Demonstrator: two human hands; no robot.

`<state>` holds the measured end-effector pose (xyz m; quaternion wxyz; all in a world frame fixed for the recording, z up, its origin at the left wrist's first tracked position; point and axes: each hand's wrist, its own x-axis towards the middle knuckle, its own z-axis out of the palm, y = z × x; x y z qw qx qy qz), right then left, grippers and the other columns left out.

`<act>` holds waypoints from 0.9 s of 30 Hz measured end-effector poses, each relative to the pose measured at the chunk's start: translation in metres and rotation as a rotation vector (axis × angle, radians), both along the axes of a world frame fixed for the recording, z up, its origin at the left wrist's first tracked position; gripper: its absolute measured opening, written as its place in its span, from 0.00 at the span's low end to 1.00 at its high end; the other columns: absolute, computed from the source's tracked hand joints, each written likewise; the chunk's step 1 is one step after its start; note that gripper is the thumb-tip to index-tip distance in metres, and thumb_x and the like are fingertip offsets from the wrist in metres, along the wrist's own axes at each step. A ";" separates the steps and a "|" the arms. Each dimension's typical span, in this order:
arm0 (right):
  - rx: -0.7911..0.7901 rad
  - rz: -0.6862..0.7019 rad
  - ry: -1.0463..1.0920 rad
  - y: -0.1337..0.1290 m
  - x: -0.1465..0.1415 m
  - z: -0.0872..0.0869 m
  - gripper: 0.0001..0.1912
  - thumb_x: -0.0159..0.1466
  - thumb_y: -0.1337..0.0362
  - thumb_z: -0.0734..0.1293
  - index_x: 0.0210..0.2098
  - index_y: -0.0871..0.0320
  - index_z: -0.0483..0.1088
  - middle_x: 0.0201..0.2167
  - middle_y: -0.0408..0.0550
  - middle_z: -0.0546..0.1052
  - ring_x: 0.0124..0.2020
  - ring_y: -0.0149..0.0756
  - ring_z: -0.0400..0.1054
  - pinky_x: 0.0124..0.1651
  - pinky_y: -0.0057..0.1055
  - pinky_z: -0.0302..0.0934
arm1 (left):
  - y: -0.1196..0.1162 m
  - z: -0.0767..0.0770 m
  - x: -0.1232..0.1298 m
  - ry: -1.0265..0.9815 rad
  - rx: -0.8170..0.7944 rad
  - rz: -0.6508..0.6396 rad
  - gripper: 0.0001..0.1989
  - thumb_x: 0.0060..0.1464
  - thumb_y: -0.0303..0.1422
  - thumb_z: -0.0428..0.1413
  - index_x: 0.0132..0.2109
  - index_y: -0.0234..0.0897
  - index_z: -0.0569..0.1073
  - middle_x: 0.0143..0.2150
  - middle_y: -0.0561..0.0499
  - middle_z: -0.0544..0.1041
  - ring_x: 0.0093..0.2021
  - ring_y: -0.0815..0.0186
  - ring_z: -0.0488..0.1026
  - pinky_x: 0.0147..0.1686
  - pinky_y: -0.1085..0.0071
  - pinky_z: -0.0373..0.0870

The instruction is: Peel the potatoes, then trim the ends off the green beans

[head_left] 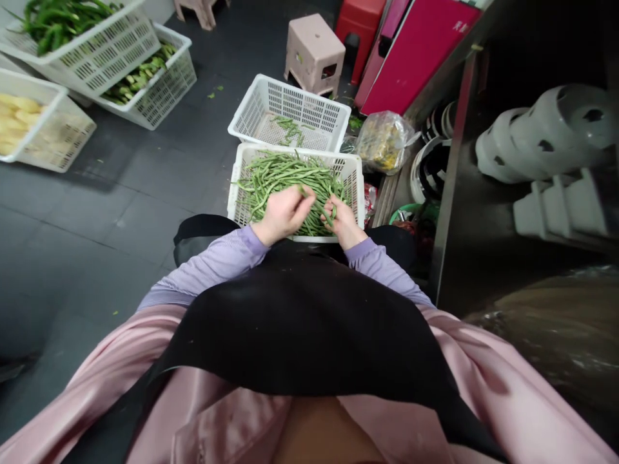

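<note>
A white basket (358, 193) in front of my lap is filled with long green beans (280, 171). Over the middle of the beans, my left hand (286, 209) is closed, with a piece of green bean between its thumb and fingers. My right hand (342, 218), at the basket's right side, pinches green beans in its curled fingers. Just beyond stands a second white basket (309, 106), with a few short bean pieces (289, 129) on its bottom.
White crates (171, 80) of green vegetables and a crate of pale yellow items (62, 138) stand at the upper left. Past the baskets is a pinkish stool (314, 48). On the right are a plastic bag (384, 138) and a dark shelf with white dishes (546, 138).
</note>
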<state>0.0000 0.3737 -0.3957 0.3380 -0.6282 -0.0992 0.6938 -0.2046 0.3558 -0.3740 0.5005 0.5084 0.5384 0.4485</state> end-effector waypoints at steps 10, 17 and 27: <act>-0.129 0.294 0.269 -0.015 -0.010 0.018 0.30 0.87 0.42 0.80 0.38 0.52 0.68 0.24 0.31 0.64 0.19 0.24 0.51 0.25 0.20 0.59 | 0.017 -0.025 0.004 -0.382 -0.351 -0.069 0.24 0.70 0.46 0.82 0.43 0.43 0.76 0.26 0.63 0.69 0.21 0.73 0.60 0.24 0.75 0.58; -0.076 0.274 0.209 -0.016 -0.011 0.018 0.29 0.86 0.52 0.79 0.34 0.50 0.62 0.23 0.32 0.60 0.21 0.27 0.47 0.25 0.21 0.54 | 0.027 -0.019 -0.006 -0.359 -0.341 0.079 0.27 0.76 0.51 0.78 0.40 0.44 0.73 0.27 0.60 0.75 0.21 0.74 0.62 0.23 0.75 0.60; 0.181 0.311 -0.362 -0.027 -0.004 -0.022 0.32 0.73 0.64 0.88 0.30 0.49 0.63 0.18 0.33 0.64 0.23 0.29 0.56 0.23 0.26 0.47 | -0.043 -0.026 0.025 0.147 0.143 -0.578 0.17 0.73 0.41 0.74 0.36 0.47 0.79 0.35 0.47 0.82 0.41 0.55 0.84 0.46 0.64 0.82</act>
